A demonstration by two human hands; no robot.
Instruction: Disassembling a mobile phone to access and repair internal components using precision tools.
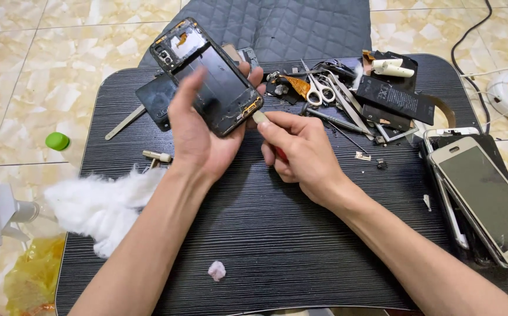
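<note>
My left hand (198, 131) holds an opened black phone frame (207, 73) tilted up above the dark table (265, 234), thumb across its inner side. My right hand (301, 155) is closed around a small tool with a red handle (280, 153). Its thumb tip presses beside the frame's lower corner. Both hands meet near the table's middle back.
Scissors (318, 90), tweezers, a flat black battery (394, 96) and loose phone parts lie at the back right. Stacked phones (482, 196) sit at the right edge. A white cotton wad (105, 205) lies at the left, with a small pink wad (216, 270) in front.
</note>
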